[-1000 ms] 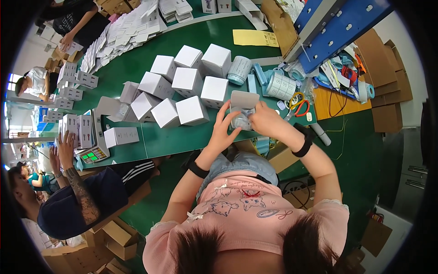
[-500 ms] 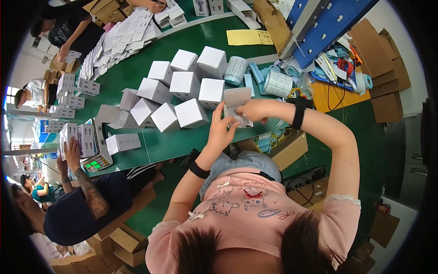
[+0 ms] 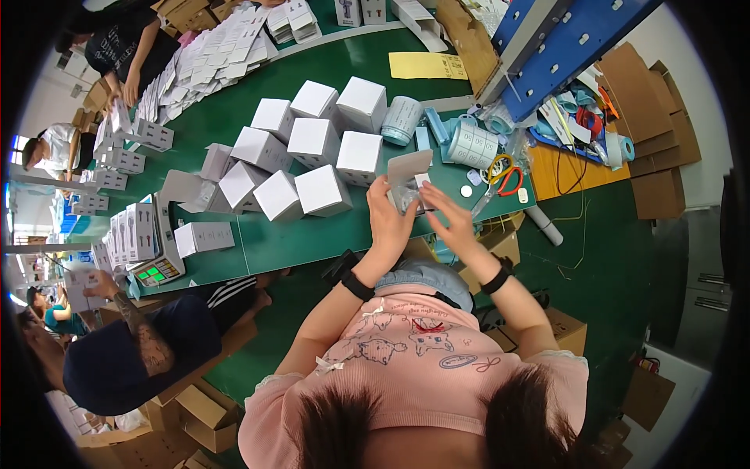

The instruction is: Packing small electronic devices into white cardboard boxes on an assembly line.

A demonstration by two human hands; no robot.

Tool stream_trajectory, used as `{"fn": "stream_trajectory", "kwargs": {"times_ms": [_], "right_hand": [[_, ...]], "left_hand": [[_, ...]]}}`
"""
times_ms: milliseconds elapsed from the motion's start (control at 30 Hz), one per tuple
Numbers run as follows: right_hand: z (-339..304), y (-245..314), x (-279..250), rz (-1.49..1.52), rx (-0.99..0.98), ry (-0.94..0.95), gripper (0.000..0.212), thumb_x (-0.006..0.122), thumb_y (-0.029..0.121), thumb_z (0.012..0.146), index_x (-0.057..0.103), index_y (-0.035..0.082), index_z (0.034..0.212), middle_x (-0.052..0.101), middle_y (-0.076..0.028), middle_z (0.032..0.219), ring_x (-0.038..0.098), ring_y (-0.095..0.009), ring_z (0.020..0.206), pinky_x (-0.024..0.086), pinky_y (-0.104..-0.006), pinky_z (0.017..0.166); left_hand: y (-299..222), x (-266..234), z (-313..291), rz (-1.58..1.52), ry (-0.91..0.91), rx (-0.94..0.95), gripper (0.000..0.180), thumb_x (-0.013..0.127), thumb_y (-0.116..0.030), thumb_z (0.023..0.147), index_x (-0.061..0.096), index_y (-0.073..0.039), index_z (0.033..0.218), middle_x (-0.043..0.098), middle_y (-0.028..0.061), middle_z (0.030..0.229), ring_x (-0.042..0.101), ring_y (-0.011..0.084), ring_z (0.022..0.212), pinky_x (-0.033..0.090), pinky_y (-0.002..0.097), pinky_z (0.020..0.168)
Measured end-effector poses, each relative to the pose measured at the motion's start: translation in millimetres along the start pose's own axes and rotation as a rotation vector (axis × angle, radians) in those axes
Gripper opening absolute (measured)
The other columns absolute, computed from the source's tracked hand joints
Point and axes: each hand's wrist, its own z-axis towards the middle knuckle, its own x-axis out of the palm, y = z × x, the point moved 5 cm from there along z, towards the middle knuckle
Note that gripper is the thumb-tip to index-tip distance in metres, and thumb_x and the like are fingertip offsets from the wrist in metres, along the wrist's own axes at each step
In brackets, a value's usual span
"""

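An open white box (image 3: 409, 166) stands at the table's near edge with its lid flap raised. Clear plastic wrapping (image 3: 404, 196) shows inside it; what it wraps I cannot make out. My left hand (image 3: 390, 217) is closed round the box's left and near side. On the other side, my right hand (image 3: 455, 225) has its fingers spread, the fingertips at the box's right rim. Several closed white boxes (image 3: 324, 191) are grouped just beyond and to the left. One more open box (image 3: 205, 191) lies at that group's left end, flaps out.
Orange-handled scissors (image 3: 504, 178) and label rolls (image 3: 473, 143) lie right of my hands. A yellow sheet (image 3: 426, 65) is farther back. At left, a co-worker (image 3: 148, 352) sits by a scale (image 3: 158, 270) with boxes on it. A blue metal post (image 3: 574, 55) rises at the back right.
My right hand has come out of the box and its fingers have spread; its forearm has swung down and inward, uncovering the scissors. The co-worker's hand has moved off the scale, holding a box.
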Motion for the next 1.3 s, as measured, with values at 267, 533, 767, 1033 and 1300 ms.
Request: {"fn": "stream_trajectory", "kwargs": {"times_ms": [267, 533, 767, 1033, 1300], "right_hand": [[-9.8, -6.0, 17.0, -0.143, -0.054, -0.160, 0.023, 0.060, -0.001, 0.077, 0.059, -0.004, 0.099, 0.056, -0.015, 0.115, 0.050, -0.032, 0.113, 0.042, -0.0369, 0.091], [-4.0, 2.0, 14.8, -0.288, -0.129, -0.110, 0.024, 0.063, 0.000, 0.074, 0.060, -0.002, 0.098, 0.054, -0.014, 0.106, 0.051, -0.033, 0.106, 0.044, -0.0391, 0.086], [-3.5, -4.6, 9.1, -0.174, 0.009, -0.043, 0.029, 0.065, 0.002, 0.073, 0.059, 0.000, 0.101, 0.051, -0.013, 0.106, 0.048, -0.034, 0.108, 0.042, -0.0386, 0.088], [2.1, -12.4, -9.7, 0.288, 0.030, -0.081, 0.045, 0.070, 0.009, 0.068, 0.058, 0.004, 0.111, 0.052, -0.012, 0.118, 0.042, -0.031, 0.120, 0.037, -0.0376, 0.097], [9.2, -15.2, -9.0, -0.051, -0.169, 0.240, 0.041, 0.069, 0.010, 0.069, 0.061, 0.010, 0.110, 0.049, -0.007, 0.128, 0.038, -0.031, 0.124, 0.036, -0.0400, 0.098]], "left_hand": [[12.4, 0.7, -16.6, -0.235, 0.121, 0.236, 0.043, 0.066, -0.001, 0.074, 0.048, 0.006, 0.112, 0.035, 0.0201, 0.131, 0.036, 0.0367, 0.123, 0.037, 0.0385, 0.095], [6.9, -9.2, -3.9, -0.142, 0.158, 0.235, 0.032, 0.061, 0.003, 0.076, 0.056, 0.000, 0.108, 0.033, 0.0195, 0.133, 0.030, 0.0376, 0.127, 0.031, 0.0434, 0.101], [31.8, -1.7, -3.5, -0.566, 0.255, 0.014, 0.031, 0.066, 0.001, 0.072, 0.057, -0.001, 0.102, 0.040, 0.0203, 0.128, 0.039, 0.0367, 0.121, 0.035, 0.0385, 0.097], [8.1, -19.8, -0.7, -0.246, 0.425, 0.369, 0.038, 0.067, -0.001, 0.068, 0.056, -0.001, 0.104, 0.039, 0.0184, 0.133, 0.035, 0.0382, 0.125, 0.036, 0.0416, 0.098], [-5.6, -25.0, 8.5, -0.087, 0.580, 0.334, 0.041, 0.070, -0.012, 0.070, 0.057, -0.002, 0.108, 0.038, 0.0190, 0.134, 0.029, 0.0363, 0.129, 0.034, 0.0426, 0.100]]}}
